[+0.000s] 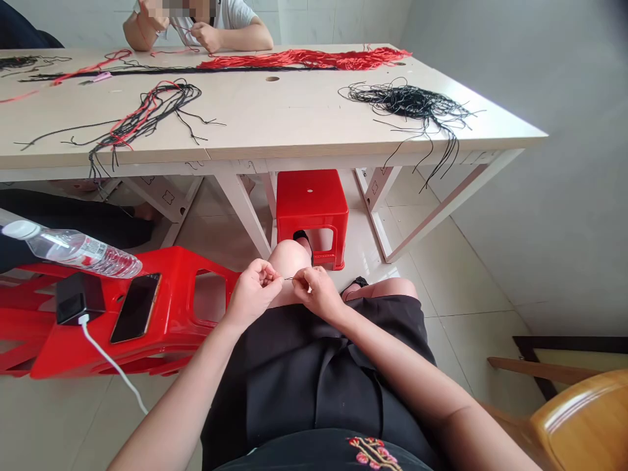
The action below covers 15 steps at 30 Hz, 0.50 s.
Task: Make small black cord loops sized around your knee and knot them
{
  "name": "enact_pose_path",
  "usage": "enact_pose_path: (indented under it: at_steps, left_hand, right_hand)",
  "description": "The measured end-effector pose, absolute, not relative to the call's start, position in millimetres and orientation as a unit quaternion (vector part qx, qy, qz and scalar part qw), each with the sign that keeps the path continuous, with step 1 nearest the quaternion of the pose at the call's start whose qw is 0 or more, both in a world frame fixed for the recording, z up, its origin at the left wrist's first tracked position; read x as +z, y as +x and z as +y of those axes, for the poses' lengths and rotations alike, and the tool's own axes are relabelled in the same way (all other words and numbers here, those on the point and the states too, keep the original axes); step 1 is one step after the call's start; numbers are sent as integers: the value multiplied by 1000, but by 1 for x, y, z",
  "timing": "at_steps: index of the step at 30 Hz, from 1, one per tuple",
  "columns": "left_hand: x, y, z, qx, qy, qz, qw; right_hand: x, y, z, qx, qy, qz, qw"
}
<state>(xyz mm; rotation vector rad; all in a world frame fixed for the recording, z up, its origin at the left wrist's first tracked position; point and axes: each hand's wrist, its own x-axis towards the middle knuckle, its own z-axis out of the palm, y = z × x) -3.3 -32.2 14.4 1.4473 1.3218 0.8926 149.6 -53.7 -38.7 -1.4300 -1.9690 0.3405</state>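
Note:
Above my lap, my left hand (258, 288) and my right hand (316, 289) are close together, each in a pinch. Between the fingertips a short stretch of thin dark cord (288, 279) shows; the rest of it is hidden by the fingers. Both hands are near my bare knee, below the table's front edge. On the table (275, 124) a tangled bundle of black cords (412, 101) lies at the right, loose ends hanging over the edge. A bundle of black and red cords (147, 111) lies at the left.
A long hank of red cord (314, 60) stretches along the far side, where another person (206, 33) sits holding red cord. At my left, a red stool (171, 314) bears a water bottle (81, 250), a phone (137, 307) and a black charger (80, 297). Another red stool (311, 196) stands ahead.

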Motion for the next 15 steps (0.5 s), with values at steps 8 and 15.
enact_pose_path:
  at_steps: [8,15]
  left_hand:
    - [10,0,-49,283,633,584,423]
    - [-11,-17,-54,292,560,613,475]
  right_hand:
    - [-45,207,-42,105,-639,-746,152]
    - [-62,310,-29,117,-773,-621,46]
